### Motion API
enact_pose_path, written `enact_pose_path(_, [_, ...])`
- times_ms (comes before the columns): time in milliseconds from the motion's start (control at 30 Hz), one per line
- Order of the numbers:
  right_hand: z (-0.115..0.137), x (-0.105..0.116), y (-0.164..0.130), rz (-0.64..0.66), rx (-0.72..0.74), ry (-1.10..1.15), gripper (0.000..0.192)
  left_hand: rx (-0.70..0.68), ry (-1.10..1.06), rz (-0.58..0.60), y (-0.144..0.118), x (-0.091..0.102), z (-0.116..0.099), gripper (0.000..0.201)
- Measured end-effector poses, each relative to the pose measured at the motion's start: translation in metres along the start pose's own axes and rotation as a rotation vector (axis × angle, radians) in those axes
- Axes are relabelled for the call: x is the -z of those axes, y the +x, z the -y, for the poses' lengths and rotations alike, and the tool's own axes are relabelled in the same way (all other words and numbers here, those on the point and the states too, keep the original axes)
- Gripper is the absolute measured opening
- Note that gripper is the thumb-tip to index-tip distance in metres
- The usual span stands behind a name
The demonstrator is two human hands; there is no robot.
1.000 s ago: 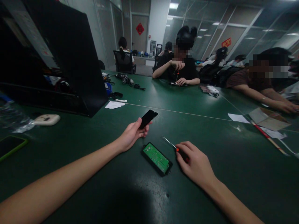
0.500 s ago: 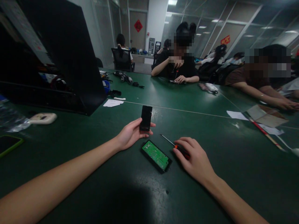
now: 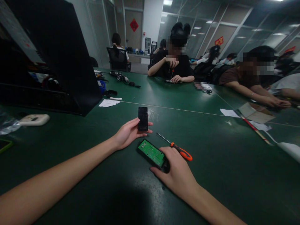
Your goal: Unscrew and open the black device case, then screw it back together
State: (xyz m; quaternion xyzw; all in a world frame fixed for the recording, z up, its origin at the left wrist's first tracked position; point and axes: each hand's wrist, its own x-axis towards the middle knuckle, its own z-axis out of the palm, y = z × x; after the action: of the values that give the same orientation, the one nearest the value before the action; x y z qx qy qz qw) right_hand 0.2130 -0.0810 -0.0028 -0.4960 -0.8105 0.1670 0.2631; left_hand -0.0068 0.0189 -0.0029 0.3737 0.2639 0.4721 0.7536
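My left hand (image 3: 127,135) holds a flat black rectangular cover (image 3: 142,118) upright, thumb on its near side and fingers behind it. Just below lies a black case (image 3: 151,161) with a green circuit board (image 3: 152,152) facing up in it. My right hand (image 3: 177,167) reaches round the near right end of this case, thumb on one side and fingers on the other, hiding that corner. Beyond the right hand a screwdriver (image 3: 181,152) with an orange and black handle rests on the table, its tip pointing up and left.
On the left stands a large black computer case (image 3: 70,62), with a whitish rounded object (image 3: 35,120) in front of it. Paper (image 3: 109,103) and cables (image 3: 119,76) lie farther back. Across the green table (image 3: 211,187) a person (image 3: 171,67) works. An open cardboard box (image 3: 255,112) sits at right.
My right hand has let go of the screwdriver, leaving it on the table, and has moved left onto the case with the circuit board. My left hand still holds the cover.
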Motion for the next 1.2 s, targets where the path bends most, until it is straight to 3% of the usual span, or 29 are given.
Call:
enact_pose_path(167, [-0.011,0.007,0.001,-0.067,-0.124,0.355,0.039,0.0,-0.041,-0.016,-0.001,-0.002,0.0,0.032])
enact_pose_path(267, [-0.017,0.01,0.001,-0.07,-0.262,0.76,0.049,0.017,-0.088,0.002,-0.002,-0.002,0.0,0.034])
enact_pose_path(367, [-0.02,0.014,0.003,0.01,-0.366,1.18,0.059,0.059,-0.168,0.059,-0.004,-0.001,-0.001,0.036])
enact_pose_path(533, [-0.021,0.021,0.008,0.085,-0.329,1.56,0.045,0.17,-0.293,0.199,-0.008,-0.001,-0.002,0.04])
enact_pose_path(733, [-0.023,0.03,0.009,0.118,-0.405,1.74,0.033,0.211,-0.295,0.338,-0.013,-0.002,0.001,0.039])
enact_pose_path(967, [-0.021,0.036,0.009,0.414,-0.423,1.781,0.045,0.226,-0.249,0.447,-0.015,-0.006,0.003,0.038])
enact_pose_path(1033, [-0.019,0.034,0.008,0.402,-0.386,1.783,0.043,0.236,-0.237,0.467,-0.016,-0.007,0.003,0.039])
enact_pose_path(1200, [-0.019,0.027,0.007,0.205,-0.365,1.682,0.036,0.221,-0.197,0.473,-0.016,-0.008,0.004,0.038])
